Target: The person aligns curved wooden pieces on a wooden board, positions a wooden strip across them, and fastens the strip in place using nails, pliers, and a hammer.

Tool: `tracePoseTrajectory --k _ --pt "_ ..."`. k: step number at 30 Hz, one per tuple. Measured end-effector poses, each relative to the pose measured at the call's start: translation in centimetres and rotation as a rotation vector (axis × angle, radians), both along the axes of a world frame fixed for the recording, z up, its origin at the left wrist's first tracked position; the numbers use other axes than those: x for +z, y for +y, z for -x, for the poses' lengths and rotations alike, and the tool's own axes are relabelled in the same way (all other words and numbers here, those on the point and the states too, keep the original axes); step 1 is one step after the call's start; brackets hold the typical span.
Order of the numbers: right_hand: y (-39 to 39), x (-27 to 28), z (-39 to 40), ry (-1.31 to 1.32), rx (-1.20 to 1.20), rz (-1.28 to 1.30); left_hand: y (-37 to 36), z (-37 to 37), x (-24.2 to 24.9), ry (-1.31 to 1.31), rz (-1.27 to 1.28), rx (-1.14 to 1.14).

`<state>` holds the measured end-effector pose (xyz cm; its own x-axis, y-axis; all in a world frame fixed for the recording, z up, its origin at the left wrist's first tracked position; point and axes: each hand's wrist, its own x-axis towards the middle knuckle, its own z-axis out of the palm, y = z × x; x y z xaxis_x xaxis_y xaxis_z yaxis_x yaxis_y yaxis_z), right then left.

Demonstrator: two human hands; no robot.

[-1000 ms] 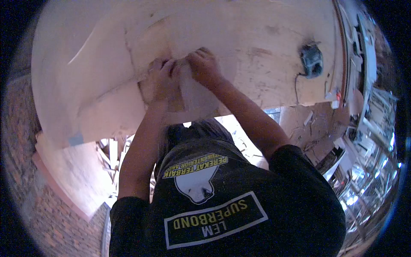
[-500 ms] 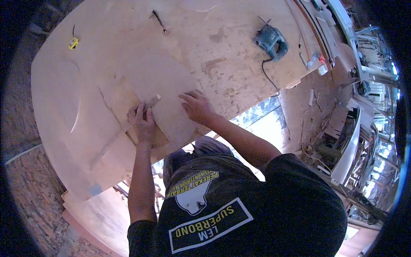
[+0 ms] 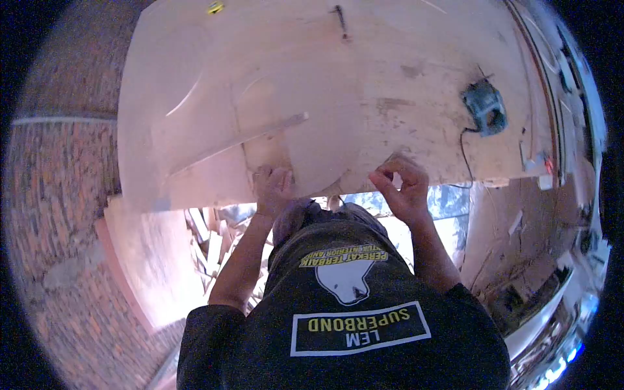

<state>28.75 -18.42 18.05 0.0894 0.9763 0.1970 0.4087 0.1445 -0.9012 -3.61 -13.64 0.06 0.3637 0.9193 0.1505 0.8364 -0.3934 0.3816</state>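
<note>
My left hand is at the near edge of the worktable with its fingers curled in. Blur and the finger position hide what it holds, if anything. Raised just over the same edge, my right hand has its thumb and fingers bent together in a ring; nothing I can name shows in the pinch. Between and beyond the hands lies a thin flat wood sheet. A long narrow wood strip lies slantwise across the panels, beyond my left hand and apart from it.
A teal jigsaw with a black cord lies on the right of the wooden tabletop. At the far side are a dark slim tool and a yellow tape measure. Brick paving borders the left; offcuts lie beneath.
Both hands have drawn back to the near table edge and moved farther apart. The left hand has left the strip, which now shows at full length. My view has shifted and turned.
</note>
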Motion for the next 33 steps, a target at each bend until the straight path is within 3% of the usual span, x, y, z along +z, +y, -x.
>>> tracePoseTrajectory --k 3,8,13,17,19,23,28,33 --pt "3.3 -1.0 0.9 -0.114 -0.019 -0.013 -3.7 -0.7 3.3 -0.178 0.044 0.134" --pt "8.2 -10.1 1.0 -0.259 0.139 0.151 -5.5 1.2 2.5 -0.208 -0.07 0.268" --pt "12.2 -14.7 3.8 -0.432 0.108 0.135 -1.3 1.7 2.3 -0.155 -0.105 0.253" --pt "14.3 -14.9 6.4 -0.355 0.118 0.074 5.2 0.7 3.2 -0.064 -0.138 0.065" --pt "14.3 -13.8 7.9 -0.309 0.106 0.134 8.5 0.9 3.5 -0.07 -0.05 0.091" --pt "11.3 -13.0 9.1 -0.404 -0.025 0.167 12.4 5.1 3.0 -0.214 -0.08 0.153" --pt "4.7 -13.7 9.8 -0.421 -0.252 0.226 14.1 11.2 3.7 -0.079 -0.023 0.061" --pt "-2.2 -15.6 10.7 -0.381 -0.321 0.265 13.5 10.5 3.3 -0.061 0.029 -0.121"
